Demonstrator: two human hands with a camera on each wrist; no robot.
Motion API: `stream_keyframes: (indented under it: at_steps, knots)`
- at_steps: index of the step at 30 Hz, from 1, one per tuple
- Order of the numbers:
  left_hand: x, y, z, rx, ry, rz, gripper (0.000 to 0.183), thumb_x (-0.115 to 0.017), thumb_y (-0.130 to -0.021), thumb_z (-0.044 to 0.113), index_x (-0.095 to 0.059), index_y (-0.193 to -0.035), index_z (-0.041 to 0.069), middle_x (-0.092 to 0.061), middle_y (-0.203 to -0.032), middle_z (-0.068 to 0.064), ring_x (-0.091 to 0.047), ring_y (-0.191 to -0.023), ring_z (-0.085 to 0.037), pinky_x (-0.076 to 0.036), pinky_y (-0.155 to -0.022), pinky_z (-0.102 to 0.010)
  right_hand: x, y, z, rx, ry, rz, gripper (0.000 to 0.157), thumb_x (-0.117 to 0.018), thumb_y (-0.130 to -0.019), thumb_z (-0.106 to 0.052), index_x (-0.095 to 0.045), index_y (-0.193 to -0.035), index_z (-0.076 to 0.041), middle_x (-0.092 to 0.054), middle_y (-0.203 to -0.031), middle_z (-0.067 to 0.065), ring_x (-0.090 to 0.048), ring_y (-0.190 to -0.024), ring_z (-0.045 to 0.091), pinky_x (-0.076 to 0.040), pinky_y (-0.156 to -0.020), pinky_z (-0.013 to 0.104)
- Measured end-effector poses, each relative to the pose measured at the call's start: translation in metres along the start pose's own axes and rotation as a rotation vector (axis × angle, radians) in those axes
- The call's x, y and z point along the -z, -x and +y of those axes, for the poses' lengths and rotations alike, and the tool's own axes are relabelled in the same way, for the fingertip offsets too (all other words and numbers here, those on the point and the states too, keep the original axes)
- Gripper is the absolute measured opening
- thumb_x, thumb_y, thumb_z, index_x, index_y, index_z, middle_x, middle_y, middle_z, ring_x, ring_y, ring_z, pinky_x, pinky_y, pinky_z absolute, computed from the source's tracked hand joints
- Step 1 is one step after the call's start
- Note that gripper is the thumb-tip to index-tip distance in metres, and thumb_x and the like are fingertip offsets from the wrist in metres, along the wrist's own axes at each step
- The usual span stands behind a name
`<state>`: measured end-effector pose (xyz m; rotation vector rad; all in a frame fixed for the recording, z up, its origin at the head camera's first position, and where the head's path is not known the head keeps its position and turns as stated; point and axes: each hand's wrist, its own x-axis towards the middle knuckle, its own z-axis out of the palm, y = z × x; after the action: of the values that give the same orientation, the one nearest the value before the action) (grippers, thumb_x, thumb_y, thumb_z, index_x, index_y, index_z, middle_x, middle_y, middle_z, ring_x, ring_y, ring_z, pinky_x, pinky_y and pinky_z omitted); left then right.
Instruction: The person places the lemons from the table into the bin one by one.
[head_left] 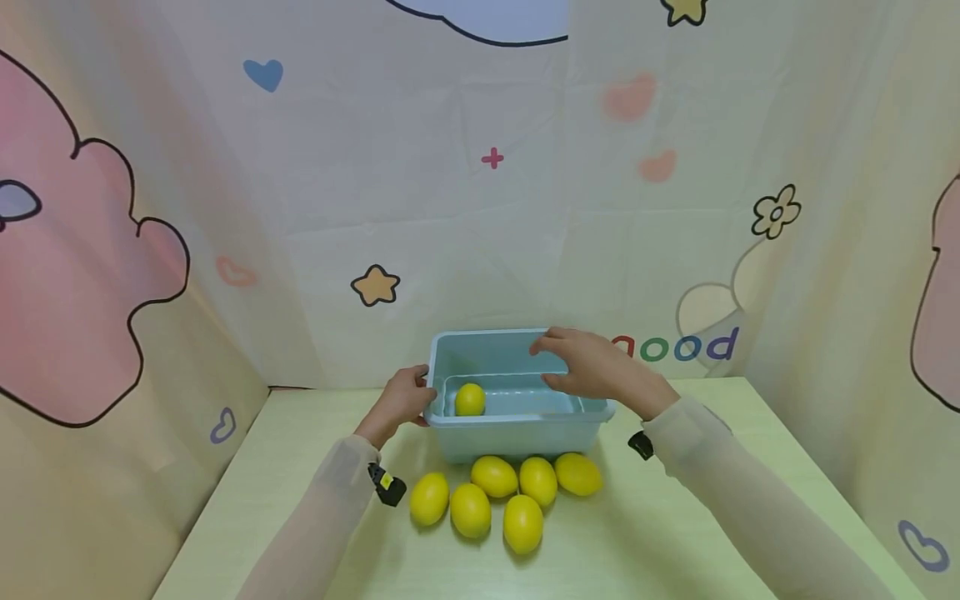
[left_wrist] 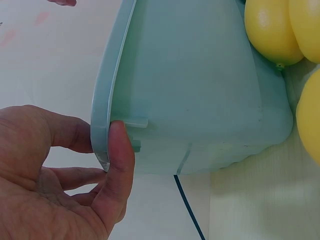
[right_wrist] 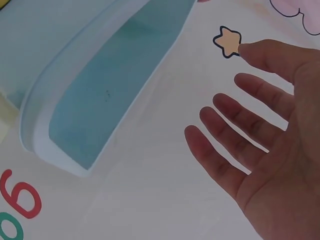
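Note:
A light blue plastic bin [head_left: 525, 435] stands at the back of the table, its open top facing up. Its left rim [left_wrist: 101, 112] is pinched between the thumb and fingers of my left hand [head_left: 403, 397]. Over the bin's right part hovers my right hand [head_left: 588, 364], fingers spread and holding nothing; the right wrist view shows the empty right hand [right_wrist: 270, 130] apart from the rim. One yellow lemon [head_left: 470, 400] lies inside the bin at the left. Several more lemons lie on the table before it, among them a front lemon [head_left: 522, 524] and a rightmost lemon [head_left: 579, 474].
The pale wooden table [head_left: 675, 533] ends at a curtain [head_left: 450, 208] printed with hearts, stars and letters, close behind the bin. Curtains also hang along both sides. A small black device [head_left: 387, 485] is strapped at my left wrist, and another black device [head_left: 641, 445] at my right.

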<state>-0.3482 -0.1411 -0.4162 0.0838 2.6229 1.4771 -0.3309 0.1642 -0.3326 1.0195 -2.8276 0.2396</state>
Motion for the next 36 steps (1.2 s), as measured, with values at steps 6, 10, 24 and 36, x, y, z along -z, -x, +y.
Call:
stream_keyframes:
  at_steps: [6, 10, 24, 36]
  knots:
    - [0.0, -0.001, 0.0, 0.002, -0.006, 0.002, 0.045, -0.054, -0.091, 0.008, -0.052, -0.136, 0.004, -0.061, -0.108, -0.018, -0.067, -0.091, -0.033, -0.061, -0.057, -0.034, -0.006, 0.013, -0.007, 0.038, -0.051, 0.036, 0.036, -0.067, -0.09, -0.031, -0.063, -0.125, -0.019, -0.062, -0.127, 0.001, -0.063, -0.099, 0.019, -0.057, -0.083, 0.033]
    - [-0.001, -0.003, 0.0, 0.007, -0.007, 0.002, 0.048, -0.055, -0.092, 0.009, -0.049, -0.14, 0.005, -0.061, -0.111, -0.018, -0.066, -0.095, -0.035, -0.061, -0.058, -0.033, -0.012, 0.02, -0.011, 0.099, -0.054, 0.109, 0.033, -0.068, -0.089, -0.03, -0.064, -0.121, -0.02, -0.063, -0.122, -0.003, -0.064, -0.093, 0.015, -0.056, -0.077, 0.028]
    - [0.0, -0.001, -0.001, 0.018, 0.004, 0.005, 0.054, -0.055, -0.092, 0.008, -0.043, -0.144, 0.003, -0.059, -0.117, -0.02, -0.065, -0.099, -0.037, -0.061, -0.059, -0.035, -0.031, 0.048, -0.033, 0.199, -0.12, 0.223, 0.03, -0.069, -0.087, -0.024, -0.065, -0.116, -0.02, -0.064, -0.119, -0.004, -0.061, -0.109, 0.016, -0.057, -0.09, 0.034]
    - [0.0, -0.003, -0.003, 0.033, 0.019, 0.003, 0.057, -0.055, -0.092, 0.01, -0.039, -0.146, 0.003, -0.058, -0.124, -0.021, -0.066, -0.097, -0.033, -0.062, -0.061, -0.035, -0.057, 0.069, -0.052, 0.339, -0.132, 0.31, 0.031, -0.072, -0.083, -0.022, -0.064, -0.113, -0.019, -0.063, -0.116, -0.004, -0.059, -0.107, 0.015, -0.056, -0.087, 0.031]
